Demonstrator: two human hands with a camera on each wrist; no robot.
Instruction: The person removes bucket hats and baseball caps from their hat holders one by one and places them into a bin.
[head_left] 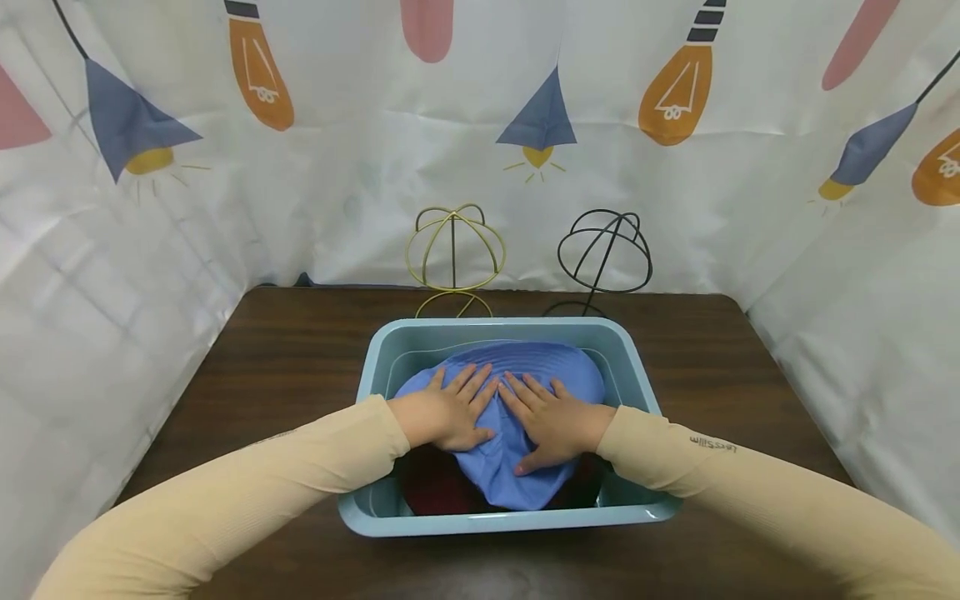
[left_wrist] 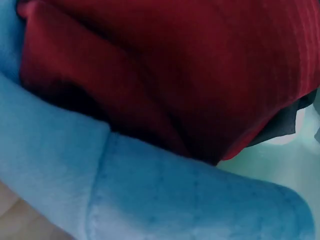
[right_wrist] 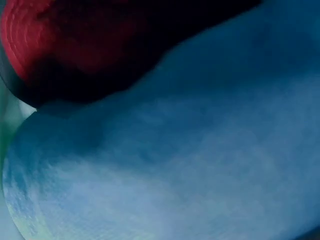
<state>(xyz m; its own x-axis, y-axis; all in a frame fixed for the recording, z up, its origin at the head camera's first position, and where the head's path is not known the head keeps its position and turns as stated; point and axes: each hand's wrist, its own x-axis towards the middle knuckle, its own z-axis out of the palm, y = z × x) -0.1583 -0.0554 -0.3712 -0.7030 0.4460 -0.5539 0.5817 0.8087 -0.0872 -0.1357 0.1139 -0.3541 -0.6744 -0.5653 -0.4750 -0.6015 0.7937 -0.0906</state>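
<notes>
A blue cloth hat (head_left: 536, 358) with a stitched brim lies in a light blue plastic basin (head_left: 510, 522). My left hand (head_left: 452, 414) rests flat on its left side, fingers spread. On the right side my right hand (head_left: 557, 423) lies the same way, its fingertips near those of the left. Under the blue hat is a dark red hat (head_left: 433, 487), largely covered. Close up in the left wrist view, the blue brim (left_wrist: 165, 190) crosses in front of the red cloth (left_wrist: 210, 65). Blue fabric (right_wrist: 175, 160) fills most of the right wrist view.
Behind the basin stand a gold wire hat stand (head_left: 453, 287) and a black wire hat stand (head_left: 592, 292). The dark wooden table (head_left: 300, 358) ends at a white patterned curtain (head_left: 337, 183). A black edge (left_wrist: 280, 127) shows below the red cloth.
</notes>
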